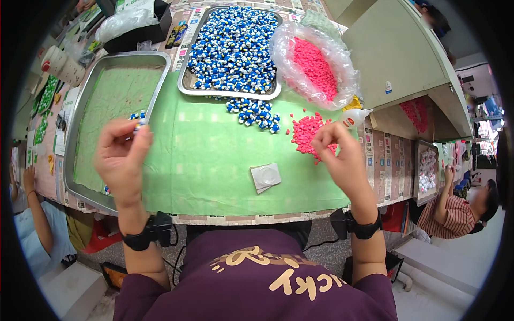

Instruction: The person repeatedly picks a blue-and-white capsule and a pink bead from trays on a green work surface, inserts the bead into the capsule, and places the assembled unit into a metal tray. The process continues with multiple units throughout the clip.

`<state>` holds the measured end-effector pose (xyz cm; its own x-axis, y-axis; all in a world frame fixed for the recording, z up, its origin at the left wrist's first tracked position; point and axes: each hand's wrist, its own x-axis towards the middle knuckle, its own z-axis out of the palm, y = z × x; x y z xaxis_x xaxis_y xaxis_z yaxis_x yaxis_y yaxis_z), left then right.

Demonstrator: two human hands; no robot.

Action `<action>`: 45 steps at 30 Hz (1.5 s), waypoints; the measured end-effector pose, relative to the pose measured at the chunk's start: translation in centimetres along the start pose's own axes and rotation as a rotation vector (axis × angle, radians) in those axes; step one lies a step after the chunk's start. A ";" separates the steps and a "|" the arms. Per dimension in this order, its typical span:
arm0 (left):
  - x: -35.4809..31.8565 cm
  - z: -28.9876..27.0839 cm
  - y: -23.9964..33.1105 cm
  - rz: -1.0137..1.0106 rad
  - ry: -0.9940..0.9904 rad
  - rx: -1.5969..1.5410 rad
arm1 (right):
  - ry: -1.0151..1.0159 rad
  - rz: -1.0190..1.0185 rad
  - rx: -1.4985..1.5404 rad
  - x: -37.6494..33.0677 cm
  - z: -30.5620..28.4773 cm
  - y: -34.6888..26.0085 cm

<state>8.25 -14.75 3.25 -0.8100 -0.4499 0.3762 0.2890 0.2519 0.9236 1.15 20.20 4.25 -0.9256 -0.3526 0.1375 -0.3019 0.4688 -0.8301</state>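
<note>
My left hand (119,163) is closed in a pinch at the right side of a shallow metal tray (72,144) lined with green. Between its thumb and forefinger shows a small blue-and-white plastic piece (140,124). A few similar pieces lie in the tray just beyond the fingertips. Over the near right edge of a loose heap of small pink pieces (306,131), my right hand (342,158) is pinched closed; whatever it may hold is hidden. Blue-and-white pieces (252,114) lie loose on the green cloth (214,160) between the hands, farther back.
A second metal tray (230,94) heaped with blue-and-white pieces stands at the back. Beside it sits a clear bag (279,51) of pink pieces. A white squeeze bottle (353,117) and grey cabinet (396,48) are at right. A white square pad (265,175) lies nearer. People sit either side.
</note>
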 end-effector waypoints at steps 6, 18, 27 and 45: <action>1.0 -4.0 -1.3 -0.137 0.157 0.532 | -0.107 -0.086 -0.278 -0.8 1.1 2.3; 0.7 8.3 1.2 0.021 -0.601 0.389 | -0.061 -0.209 -0.621 -0.9 2.5 2.4; 0.6 12.9 -2.5 0.176 -0.700 0.576 | -0.058 -0.186 -0.558 -1.9 2.2 2.6; 0.9 11.6 -2.7 0.088 -0.747 0.604 | -0.068 -0.025 -0.301 -3.2 -0.2 2.2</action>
<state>0.84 -5.95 0.24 -0.9740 0.2006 0.1055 0.2220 0.7507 0.6222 3.43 22.52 2.04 -0.9026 -0.4159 0.1109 -0.3880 0.6746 -0.6280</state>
